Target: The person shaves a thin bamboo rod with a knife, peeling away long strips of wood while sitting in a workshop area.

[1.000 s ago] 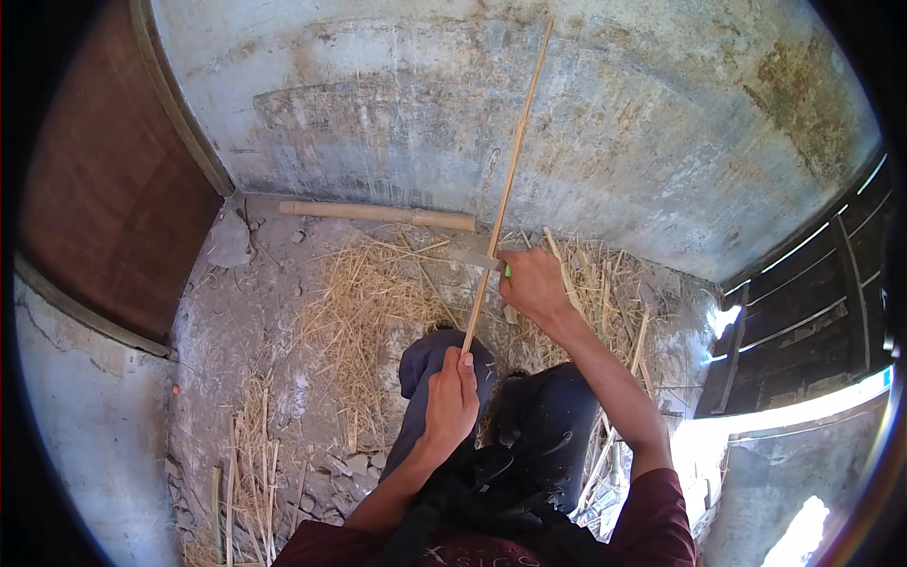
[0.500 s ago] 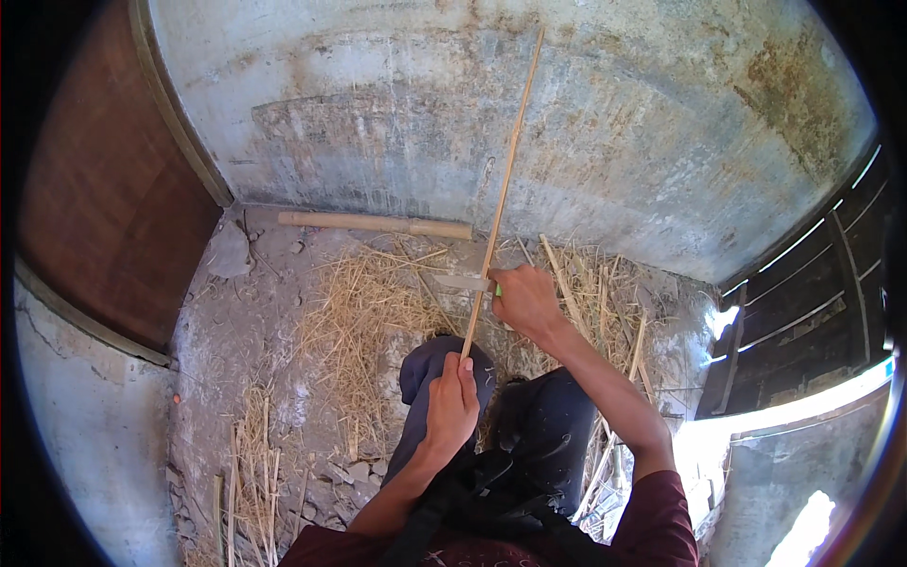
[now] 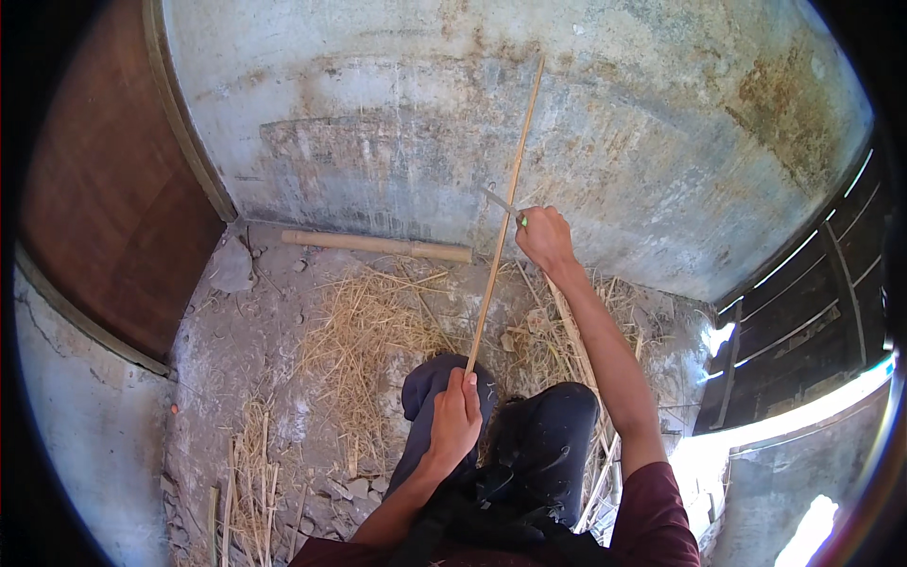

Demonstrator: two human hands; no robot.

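Shaving step, seemingly: left hand [image 3: 456, 418] gripped the bamboo strip [image 3: 490, 283] near the knee [image 3: 423, 386], right hand [image 3: 546, 238] clenched a knife [image 3: 497, 199] across it farther up; next stroke likely needed steady, even pressure.

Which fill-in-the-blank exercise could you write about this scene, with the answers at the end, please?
1. The right hand holds the knife by its ____ handle.
2. In the picture, the left hand grips the thin strip by its ____ end, not the upper one.
3. The brown panel stands on the picture's ____ side.

Missing words: green; lower; left.
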